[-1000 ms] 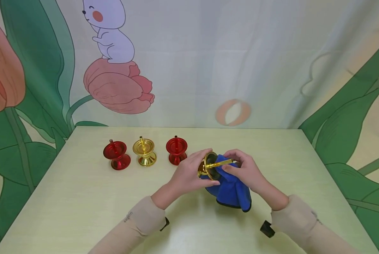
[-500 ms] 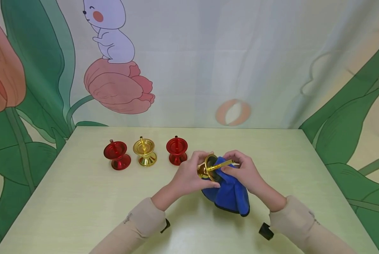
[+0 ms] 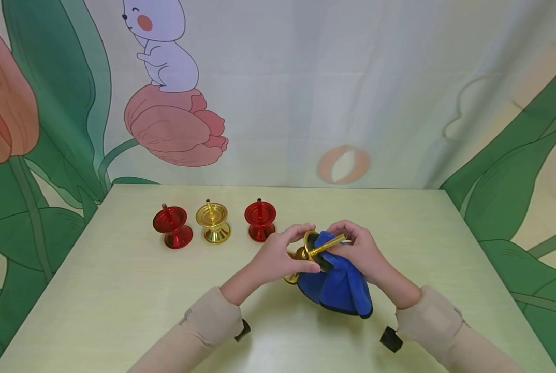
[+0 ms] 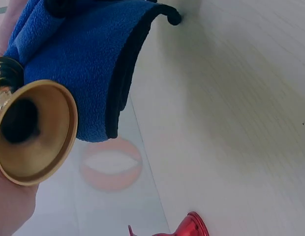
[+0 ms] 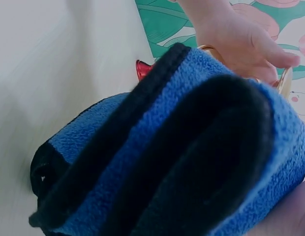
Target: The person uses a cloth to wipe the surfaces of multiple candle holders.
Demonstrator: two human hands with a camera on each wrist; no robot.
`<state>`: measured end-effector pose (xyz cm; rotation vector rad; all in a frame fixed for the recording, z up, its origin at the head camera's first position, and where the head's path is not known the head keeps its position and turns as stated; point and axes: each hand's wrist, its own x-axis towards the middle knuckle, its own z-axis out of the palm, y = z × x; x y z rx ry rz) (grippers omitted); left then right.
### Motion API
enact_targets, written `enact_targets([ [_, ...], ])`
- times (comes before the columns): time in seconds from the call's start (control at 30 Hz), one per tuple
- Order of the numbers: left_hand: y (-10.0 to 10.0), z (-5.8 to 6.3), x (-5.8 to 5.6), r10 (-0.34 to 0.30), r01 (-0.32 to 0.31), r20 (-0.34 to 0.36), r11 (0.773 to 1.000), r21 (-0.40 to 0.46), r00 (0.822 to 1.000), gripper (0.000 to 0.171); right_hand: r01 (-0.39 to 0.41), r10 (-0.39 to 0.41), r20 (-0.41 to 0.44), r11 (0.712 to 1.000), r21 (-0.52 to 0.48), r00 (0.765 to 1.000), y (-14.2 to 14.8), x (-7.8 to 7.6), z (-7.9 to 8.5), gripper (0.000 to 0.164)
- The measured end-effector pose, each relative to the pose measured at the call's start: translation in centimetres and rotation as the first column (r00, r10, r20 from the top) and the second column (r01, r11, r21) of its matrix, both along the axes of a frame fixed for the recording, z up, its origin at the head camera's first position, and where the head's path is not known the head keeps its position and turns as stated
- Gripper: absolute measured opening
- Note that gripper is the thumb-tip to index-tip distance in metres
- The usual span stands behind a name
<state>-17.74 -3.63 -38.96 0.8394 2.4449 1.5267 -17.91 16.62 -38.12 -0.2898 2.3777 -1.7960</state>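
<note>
My left hand (image 3: 278, 256) grips a gold candle holder (image 3: 326, 245) by its dish, fingers over the far rim and thumb at the near side. The holder lies tilted, its central tube pointing right and its flared base showing below the hand. In the left wrist view the hollow underside of that base (image 4: 51, 128) faces the camera. My right hand (image 3: 366, 254) pinches a blue cloth (image 3: 343, 287) with dark edging against the dish beside the tube. The cloth's lower part hangs down over the table. In the right wrist view the cloth (image 5: 192, 108) covers most of the holder.
Behind and left on the pale table (image 3: 119, 300) stand a red candle holder (image 3: 177, 235), a gold one (image 3: 216, 234) and another red one (image 3: 261, 230), the last close to my left hand. A printed curtain (image 3: 278, 103) hangs along the back edge.
The held candle holder has turned so its base shows lower left, below my left hand. The cloth's hanging part has swung slightly left, then right. Standing holders stay put.
</note>
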Motion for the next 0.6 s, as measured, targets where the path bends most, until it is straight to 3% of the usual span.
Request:
enact_targets([
  [0.2, -0.71, 0.06, -0.48, -0.102, 0.099, 0.092, 0.994, 0.036, 0.991, 0.084, -0.021, 0.022, 0.031, 0.999, -0.028, 0.999, -0.08, 0.17, 0.23, 0.028],
  [0.27, -0.81, 0.12, -0.52, -0.107, 0.104, 0.103, 0.994, 0.032, 0.989, 0.083, -0.025, 0.026, 0.034, 0.999, -0.033, 0.999, -0.06, 0.13, 0.18, 0.028],
  [0.37, -0.68, 0.01, -0.46, -0.068, 0.062, 0.108, 0.996, 0.058, 0.992, 0.077, -0.026, 0.027, 0.029, 0.999, -0.037, 0.999, 0.01, 0.04, 0.19, 0.028],
  [0.5, -0.27, -0.03, -0.09, 0.05, -0.058, 0.06, 0.99, 0.127, 0.997, 0.07, 0.002, -0.001, 0.019, 0.999, -0.038, 1.0, 0.1, -0.05, 0.35, 0.027],
  [0.6, -0.04, 0.2, 0.18, 0.089, -0.093, 0.036, 0.983, 0.158, 0.995, 0.062, 0.025, -0.025, 0.015, 0.999, -0.046, 1.0, 0.19, -0.1, 0.52, 0.027],
])
